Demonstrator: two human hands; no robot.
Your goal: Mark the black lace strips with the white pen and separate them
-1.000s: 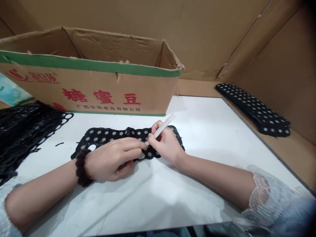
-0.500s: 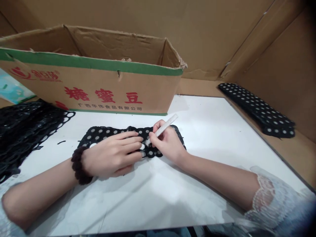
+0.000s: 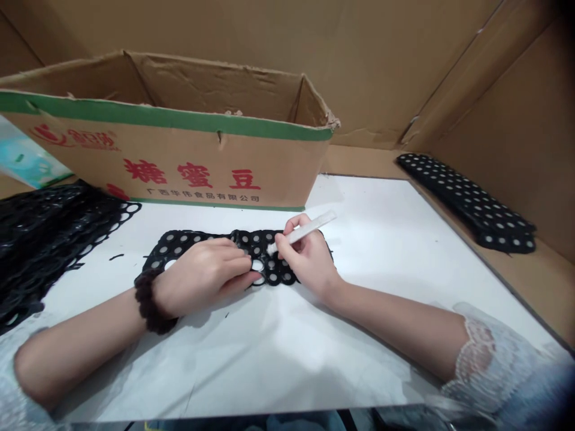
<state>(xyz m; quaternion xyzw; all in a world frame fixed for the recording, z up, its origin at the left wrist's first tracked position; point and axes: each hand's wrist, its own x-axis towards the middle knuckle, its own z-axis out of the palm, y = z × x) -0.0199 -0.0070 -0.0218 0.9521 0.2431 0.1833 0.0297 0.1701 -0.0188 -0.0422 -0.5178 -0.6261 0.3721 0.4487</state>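
Observation:
A black sheet (image 3: pixel 167 246) with rows of light grey round dots lies flat on the white board. A few of its circles, beside my left fingertips, look brighter white than the rest. My left hand (image 3: pixel 209 272), with a dark fluffy band at its wrist, rests over the sheet's left and middle part. Its fingers are curled, and what they pinch, if anything, is hidden. In my right hand (image 3: pixel 309 254) is a slim white pen-like tool (image 3: pixel 312 225), held like a pen. The tool's tip points down at the dots, just right of my left hand.
Behind the sheet stands an open cardboard box (image 3: pixel 188 155) with a green rim and red lettering. To the left lies a heap of black perforated sheets (image 3: pixel 49 239). Stacked dotted black sheets (image 3: pixel 467 200) lie at the right by the cardboard wall. The white board (image 3: pixel 287 359) bears small black scraps.
My left hand has drawn its outstretched fingers in and curled them, uncovering more of the sheet. My right hand has shifted slightly right, and the tool's tip has moved up to dots farther away.

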